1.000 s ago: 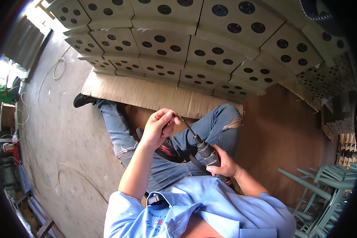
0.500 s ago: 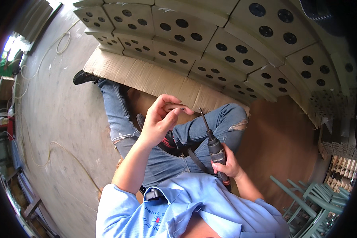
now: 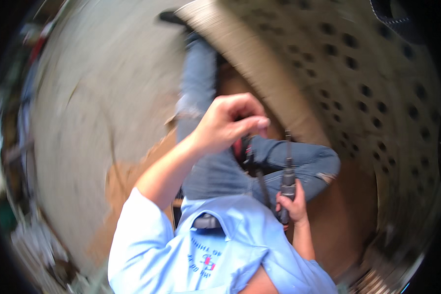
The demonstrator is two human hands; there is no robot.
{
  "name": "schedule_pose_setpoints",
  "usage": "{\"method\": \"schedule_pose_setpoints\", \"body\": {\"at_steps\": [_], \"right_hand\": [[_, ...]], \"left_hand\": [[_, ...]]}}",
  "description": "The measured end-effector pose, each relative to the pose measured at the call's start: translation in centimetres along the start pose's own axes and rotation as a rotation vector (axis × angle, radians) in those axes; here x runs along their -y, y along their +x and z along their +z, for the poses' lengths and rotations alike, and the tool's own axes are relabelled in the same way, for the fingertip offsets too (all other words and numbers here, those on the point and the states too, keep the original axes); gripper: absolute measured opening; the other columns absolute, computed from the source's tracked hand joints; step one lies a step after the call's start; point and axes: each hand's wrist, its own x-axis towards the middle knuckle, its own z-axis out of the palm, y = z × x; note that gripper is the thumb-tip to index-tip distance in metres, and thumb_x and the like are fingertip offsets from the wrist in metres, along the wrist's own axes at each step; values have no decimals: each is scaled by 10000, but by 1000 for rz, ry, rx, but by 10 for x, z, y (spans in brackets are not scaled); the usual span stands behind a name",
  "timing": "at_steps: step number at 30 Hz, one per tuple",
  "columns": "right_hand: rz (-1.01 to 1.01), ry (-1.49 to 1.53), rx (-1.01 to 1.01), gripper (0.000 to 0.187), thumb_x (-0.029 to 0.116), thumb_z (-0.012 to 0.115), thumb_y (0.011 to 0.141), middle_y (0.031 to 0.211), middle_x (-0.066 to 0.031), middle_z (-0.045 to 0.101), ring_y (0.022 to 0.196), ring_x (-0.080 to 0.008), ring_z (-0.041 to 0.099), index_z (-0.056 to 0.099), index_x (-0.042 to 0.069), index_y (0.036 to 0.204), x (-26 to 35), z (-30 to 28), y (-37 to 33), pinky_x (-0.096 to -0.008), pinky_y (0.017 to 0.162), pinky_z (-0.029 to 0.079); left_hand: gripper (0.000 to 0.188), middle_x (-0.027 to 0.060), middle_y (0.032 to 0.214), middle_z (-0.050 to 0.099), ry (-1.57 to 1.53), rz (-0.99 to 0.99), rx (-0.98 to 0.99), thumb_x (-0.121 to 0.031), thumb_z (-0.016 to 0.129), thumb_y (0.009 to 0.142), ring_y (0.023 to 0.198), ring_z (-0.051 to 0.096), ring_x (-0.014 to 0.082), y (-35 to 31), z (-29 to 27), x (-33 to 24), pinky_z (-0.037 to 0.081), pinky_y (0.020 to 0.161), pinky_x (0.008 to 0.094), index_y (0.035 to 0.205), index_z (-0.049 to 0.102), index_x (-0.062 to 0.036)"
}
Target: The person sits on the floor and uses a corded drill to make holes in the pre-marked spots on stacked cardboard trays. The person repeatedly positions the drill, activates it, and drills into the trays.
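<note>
My left hand is raised over my folded legs, thumb and fingers pressed together in a pinch. Whatever sits between the fingertips cannot be made out. Lower and to the right, my right hand is wrapped round the dark body of a power screwdriver. Its long thin bit points away from me, past my bent right knee, and touches nothing that I can see. The two hands are apart.
I sit on cardboard on a grey floor. Ahead and right rise stacked pale panels with several round black discs on each. A cardboard strip runs along their foot. A cable lies on the floor at left.
The view has swung left and blurred, so the panels now stand farther right. My left hand's fingers have curled in more. The screwdriver stays in my right hand, now more nearly upright in the picture.
</note>
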Motion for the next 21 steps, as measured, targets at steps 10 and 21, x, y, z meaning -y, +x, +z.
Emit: {"method": "schedule_pose_setpoints", "body": {"at_steps": [10,21], "right_hand": [[178,14,116,523,279,671,900,855,-160,584,570,-220,609,368,38,1253,-13,-10,17,-357,514,563],[187,-113,62,463,252,661,914,839,-151,587,569,-213,609,382,41,1218,-11,2,17,-353,521,563]], "left_hand": [[200,56,672,636,783,-724,-607,-178,783,872,611,549,104,-338,-120,47,469,589,296,853,695,1],[322,163,1083,738,641,-1203,-88,-317,774,850,1073,682,356,-449,-3,177,547,905,467,1116,746,-137]]}}
